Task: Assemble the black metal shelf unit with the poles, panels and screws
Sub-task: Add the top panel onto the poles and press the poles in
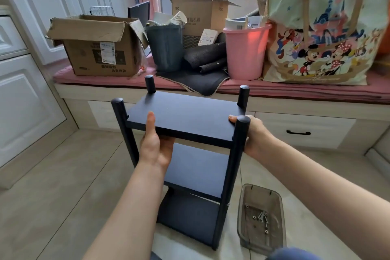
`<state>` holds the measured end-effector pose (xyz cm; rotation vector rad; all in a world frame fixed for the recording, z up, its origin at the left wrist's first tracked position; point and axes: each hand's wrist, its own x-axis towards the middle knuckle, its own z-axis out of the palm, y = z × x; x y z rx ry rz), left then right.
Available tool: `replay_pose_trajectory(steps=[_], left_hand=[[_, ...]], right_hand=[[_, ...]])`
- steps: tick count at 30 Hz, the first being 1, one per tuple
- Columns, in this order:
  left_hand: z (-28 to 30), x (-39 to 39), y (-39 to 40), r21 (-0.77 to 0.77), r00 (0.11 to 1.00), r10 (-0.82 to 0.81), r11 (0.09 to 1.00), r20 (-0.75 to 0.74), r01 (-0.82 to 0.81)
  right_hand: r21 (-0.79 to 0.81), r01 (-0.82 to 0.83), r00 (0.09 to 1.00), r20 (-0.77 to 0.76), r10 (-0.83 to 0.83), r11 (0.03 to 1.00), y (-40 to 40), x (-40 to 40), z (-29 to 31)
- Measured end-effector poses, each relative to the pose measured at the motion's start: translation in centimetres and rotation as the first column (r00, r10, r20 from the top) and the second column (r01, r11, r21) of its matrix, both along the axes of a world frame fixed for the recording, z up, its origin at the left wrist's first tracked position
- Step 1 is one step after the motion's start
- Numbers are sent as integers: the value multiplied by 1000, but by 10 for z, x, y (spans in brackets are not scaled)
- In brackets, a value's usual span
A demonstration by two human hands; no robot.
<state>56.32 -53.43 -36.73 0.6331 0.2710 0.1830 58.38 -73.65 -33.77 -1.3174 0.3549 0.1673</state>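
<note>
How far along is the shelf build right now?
Done: three black panels sit between four black round poles, standing upright. In hand: the left hand and right hand grip the top black panel by its near edge. Left: loose screws lie in the clear plastic tray, so some fastening may remain.

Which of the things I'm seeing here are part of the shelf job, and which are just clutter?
Part of the job:
shelf unit, gripped at its top panel by left hand and right hand
clear tray of screws

Just lying about:
cardboard box
grey bin
pink bucket
cartoon bag
black mat
</note>
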Motion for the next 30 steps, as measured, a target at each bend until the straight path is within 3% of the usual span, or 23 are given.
replay_pose_trajectory(steps=[5, 8, 10, 12, 13, 14, 17, 19, 25, 30], left_hand=[[1, -19, -22, 278, 976, 98, 960, -192, -42], [2, -38, -39, 530, 944, 184, 848, -275, -11], [4, -51, -40, 737, 932, 329, 666, -154, -114], [5, -59, -33, 884, 892, 397, 310, 215, -350], [2, -59, -29, 889, 869, 318, 133, 380, -438], [0, -61, -28, 878, 863, 192, 15, 468, -479], [-13, -58, -38, 885, 900, -170, -182, 401, -428], [-19, -56, -54, 841, 892, -270, -317, 363, -439], [-23, -43, -68, 760, 889, -289, -464, 356, -455], [-32, -39, -66, 729, 869, -274, -473, 412, -495]], right_hand=[[37, 26, 999, -24, -25, 999, 23, -12, 4], [38, 14, 999, -31, -13, 999, 26, -18, 7], [40, 15, 1000, -18, -14, 999, 25, -20, 7], [45, 13, 1000, 4, -13, 999, 25, -23, 5], [55, 15, 1000, 15, -15, 998, 25, -24, 3], [77, 9, 1000, 28, -11, 997, 25, -24, 1], [169, -44, 996, 85, 30, 985, 23, -27, -5], [224, -69, 992, 119, 43, 972, 23, -27, -7], [188, -73, 985, 167, 41, 980, 20, -38, -3], [149, -48, 988, 154, 25, 988, 22, -36, 2]])
